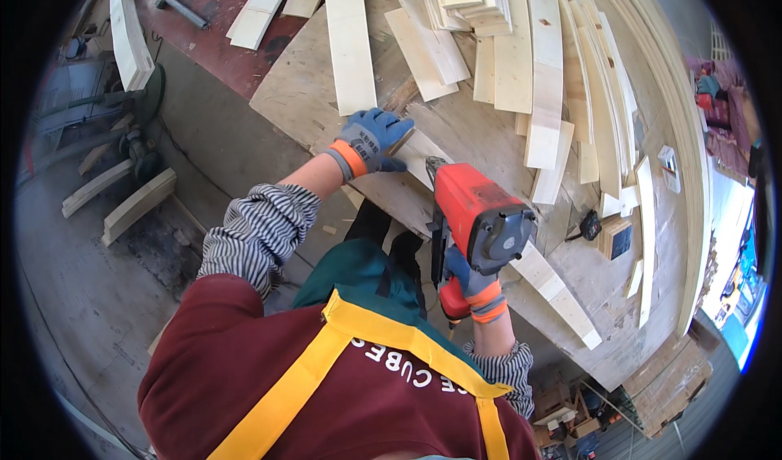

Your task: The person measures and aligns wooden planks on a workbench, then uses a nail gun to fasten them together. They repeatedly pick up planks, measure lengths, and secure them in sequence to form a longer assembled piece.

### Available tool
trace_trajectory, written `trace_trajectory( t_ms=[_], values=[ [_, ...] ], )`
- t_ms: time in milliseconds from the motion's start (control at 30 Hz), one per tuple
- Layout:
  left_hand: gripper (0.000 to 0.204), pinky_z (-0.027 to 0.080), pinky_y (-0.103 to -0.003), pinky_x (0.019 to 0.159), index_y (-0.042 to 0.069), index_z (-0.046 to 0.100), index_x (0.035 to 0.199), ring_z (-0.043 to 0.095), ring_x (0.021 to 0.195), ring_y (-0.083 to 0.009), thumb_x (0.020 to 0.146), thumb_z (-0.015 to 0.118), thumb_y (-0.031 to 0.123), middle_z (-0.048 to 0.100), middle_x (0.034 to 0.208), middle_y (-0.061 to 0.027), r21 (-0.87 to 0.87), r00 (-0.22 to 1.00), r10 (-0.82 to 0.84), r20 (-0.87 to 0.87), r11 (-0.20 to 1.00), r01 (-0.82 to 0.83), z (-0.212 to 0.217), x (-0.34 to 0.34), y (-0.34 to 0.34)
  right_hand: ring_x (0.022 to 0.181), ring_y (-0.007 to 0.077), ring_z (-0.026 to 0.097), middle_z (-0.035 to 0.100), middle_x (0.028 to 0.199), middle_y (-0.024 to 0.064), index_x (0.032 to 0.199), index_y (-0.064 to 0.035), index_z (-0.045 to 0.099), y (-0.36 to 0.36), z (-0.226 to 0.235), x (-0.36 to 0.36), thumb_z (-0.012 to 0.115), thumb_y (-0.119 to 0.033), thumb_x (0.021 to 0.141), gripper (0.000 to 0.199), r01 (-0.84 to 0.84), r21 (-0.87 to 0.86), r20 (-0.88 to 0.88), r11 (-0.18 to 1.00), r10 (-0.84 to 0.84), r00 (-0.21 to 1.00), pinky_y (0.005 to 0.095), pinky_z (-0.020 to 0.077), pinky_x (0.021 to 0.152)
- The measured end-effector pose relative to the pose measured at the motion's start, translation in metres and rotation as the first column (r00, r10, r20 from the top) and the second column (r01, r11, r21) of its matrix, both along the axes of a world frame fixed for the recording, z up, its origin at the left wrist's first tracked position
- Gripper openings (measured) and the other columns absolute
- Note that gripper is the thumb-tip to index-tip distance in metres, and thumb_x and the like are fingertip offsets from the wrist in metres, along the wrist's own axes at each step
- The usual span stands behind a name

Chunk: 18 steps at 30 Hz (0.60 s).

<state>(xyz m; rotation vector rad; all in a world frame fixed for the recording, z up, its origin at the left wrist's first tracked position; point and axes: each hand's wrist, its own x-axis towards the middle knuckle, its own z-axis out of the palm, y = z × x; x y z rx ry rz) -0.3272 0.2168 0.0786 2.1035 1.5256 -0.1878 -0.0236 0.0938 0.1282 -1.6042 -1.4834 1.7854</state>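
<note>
A red nail gun [468, 203] with a black cap is held by its handle in my right hand [474, 281], which wears a grey-blue glove with an orange cuff. The gun's nose meets a pale wooden strip [555, 291] that lies slantwise along the near edge of the plywood worktop [607, 297]. At the strip's far left end, my left hand [368, 140], gloved alike, grips the wood with the thumb on the near side and the fingers over the top. The gun's body covers the strip's middle. A hose fitting shows below the handle.
Just beyond my left hand lies a long plank [350, 45]. Many loose boards [544, 69] and a stack of short pieces [476, 0] cover the far right. A tape measure [586, 225] and a small block [615, 238] sit at right. A hammer [183, 8] rests on the red surface.
</note>
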Motion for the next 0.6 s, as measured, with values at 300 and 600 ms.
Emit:
trace_trajectory(
  t_ms=[300,600],
  values=[
    [0.050,0.048,-0.043,0.090,0.015,0.055,0.126,0.058,0.104,-0.0367,0.081,0.071,0.030,0.059,0.117,-0.0151,-0.082,0.878,0.350,0.328,0.936,-0.342,-0.043,0.021,-0.019,0.108,0.0323,0.057,0.062,0.115,0.0142,0.117,-0.0087,0.063,-0.002,-0.026,0.005,0.064,-0.025,0.086,0.035,-0.122,0.025,0.148,0.992,0.117,0.982,0.0422,0.0451,0.094],
    [0.048,0.050,-0.037,0.089,0.007,0.059,0.123,0.063,0.103,-0.0286,0.079,0.076,0.019,0.062,0.116,-0.0156,-0.316,0.713,0.520,0.471,0.854,-0.414,-0.042,0.018,-0.009,0.108,0.0339,0.058,0.063,0.116,0.0128,0.117,-0.0128,0.064,-0.023,0.005,0.013,0.064,-0.026,0.085,0.035,-0.148,0.044,0.161,0.988,0.139,0.977,0.0440,0.0455,0.095]
  ],
)
